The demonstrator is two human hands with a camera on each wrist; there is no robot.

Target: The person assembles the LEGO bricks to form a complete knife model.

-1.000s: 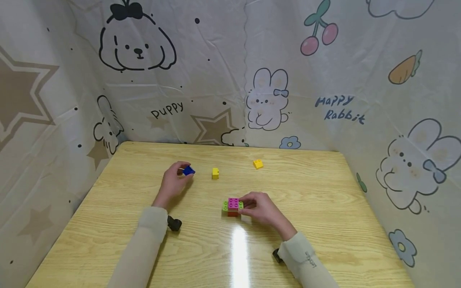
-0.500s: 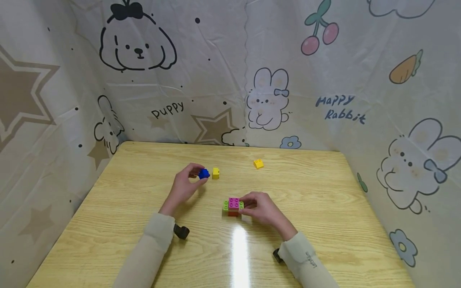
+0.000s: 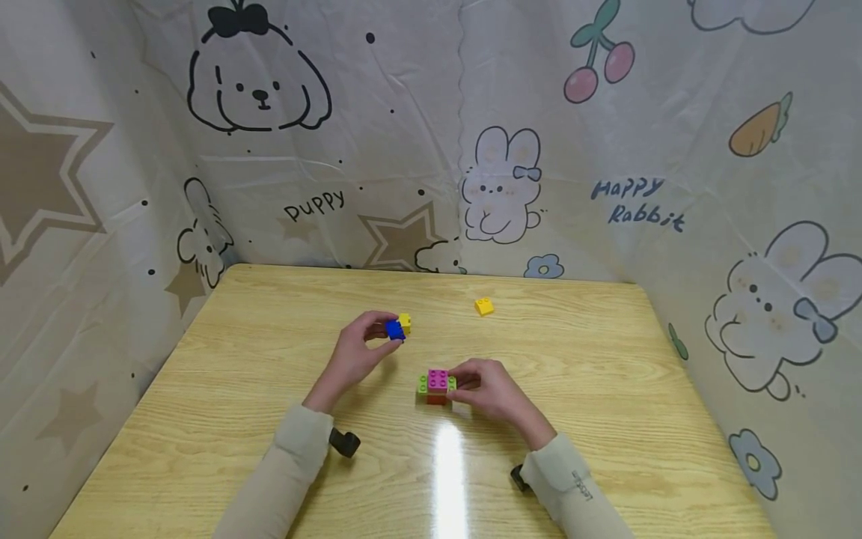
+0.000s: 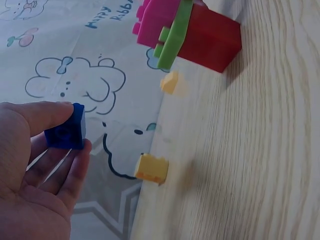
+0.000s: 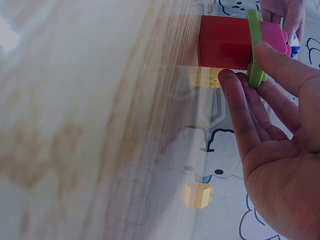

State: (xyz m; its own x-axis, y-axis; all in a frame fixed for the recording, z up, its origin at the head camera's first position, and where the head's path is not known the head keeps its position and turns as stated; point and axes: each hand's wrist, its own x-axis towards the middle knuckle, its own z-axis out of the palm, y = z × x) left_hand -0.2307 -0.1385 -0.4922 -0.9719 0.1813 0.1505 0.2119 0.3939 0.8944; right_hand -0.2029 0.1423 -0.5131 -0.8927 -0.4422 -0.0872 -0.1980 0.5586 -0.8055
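Observation:
My left hand (image 3: 357, 350) pinches a blue toy brick (image 3: 395, 330) between thumb and fingers. In the left wrist view the blue brick (image 4: 69, 129) is tilted, its hollow underside showing. Just behind it in the head view, a yellow brick (image 3: 405, 322) on the table is partly covered by it. My right hand (image 3: 494, 389) pinches the right end of a small brick stack, at its green plate (image 5: 255, 47). The stack stands on the table with a red block (image 5: 225, 42) at the bottom, the green plate across it and a pink brick (image 3: 438, 380) on top.
A second yellow brick (image 3: 484, 306) lies toward the back of the wooden table (image 3: 572, 337). A printed curtain (image 3: 404, 135) hangs behind and along both sides. Black wrist cameras stick out from both sleeves.
My left hand has carried the blue brick to the right, up to the nearer yellow brick, turning it on the way. The right hand and the stack have stayed in place.

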